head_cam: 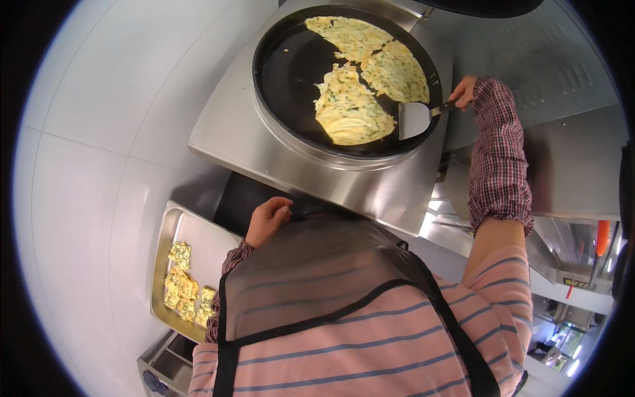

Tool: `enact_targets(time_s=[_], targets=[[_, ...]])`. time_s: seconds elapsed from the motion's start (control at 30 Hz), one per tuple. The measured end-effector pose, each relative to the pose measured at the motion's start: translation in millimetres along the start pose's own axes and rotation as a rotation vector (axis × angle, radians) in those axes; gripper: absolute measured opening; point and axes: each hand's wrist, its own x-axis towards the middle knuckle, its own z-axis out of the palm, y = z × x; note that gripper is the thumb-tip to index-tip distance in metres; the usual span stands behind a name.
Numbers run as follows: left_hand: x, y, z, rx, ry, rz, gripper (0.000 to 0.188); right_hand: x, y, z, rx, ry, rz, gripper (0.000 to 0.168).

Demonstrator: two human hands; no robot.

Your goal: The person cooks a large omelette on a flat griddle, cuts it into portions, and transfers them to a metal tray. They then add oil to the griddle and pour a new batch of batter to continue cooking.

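My right hand (464,93) grips the dark handle of a metal spatula (414,120). Its wide blade lies over the right side of a round black griddle pan (287,89), close to the pieces of food. Three wedges of thin egg pancake flecked with green rest in the pan: a far wedge (349,35), a right wedge (397,72) and a near wedge (349,109) with a wrinkled front part. The near wedge sits just left of the blade. Down by the apron, below the counter's front edge, my left hand (270,218) hangs with curled fingers and no visible object in it.
The pan sits on a stainless steel counter (317,183). At lower left a metal tray (208,248) holds several folded pancake pieces (181,288). A white tiled wall (89,173) bounds the left, and a vented metal panel (545,64) the right. A dark round lid (486,6) shows above.
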Motion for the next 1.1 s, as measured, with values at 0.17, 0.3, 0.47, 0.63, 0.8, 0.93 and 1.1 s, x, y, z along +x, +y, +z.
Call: enact_targets(time_s=[0.17, 0.3, 0.47, 0.63, 0.8, 0.93, 1.1], targets=[[-13.2, 0.9, -0.6, -0.012, 0.073, -0.030, 0.020, -3.4, 2.2, 0.6, 0.047, -0.022, -0.106, 0.034], [-15.9, 4.2, 1.6, 0.005, 0.073, -0.057, 0.021, 4.7, 0.8, -9.4, 0.028, -0.110, -0.129, 0.038], [-14.1, 0.9, 11.8, -0.038, 0.090, -0.036, 0.020, 27.7, -16.8, -23.6, -0.014, -0.100, -0.190, 0.038], [-24.0, -8.5, 19.8, -0.043, 0.181, -0.042, 0.020, 52.0, -35.7, -44.1, -0.040, -0.139, -0.217, 0.036], [-39.3, -6.0, 35.2, -0.075, 0.293, -0.111, 0.020, 81.1, -54.1, -59.7, -0.047, -0.174, -0.266, 0.034], [-45.5, -17.2, 48.4, -0.120, 0.380, -0.079, 0.021, 87.4, -69.7, -58.6, 0.025, -0.200, -0.332, 0.034], [-45.0, -16.2, 59.0, -0.128, 0.425, -0.092, 0.021, 65.1, -101.7, -68.8, -0.073, -0.151, -0.436, 0.033]])
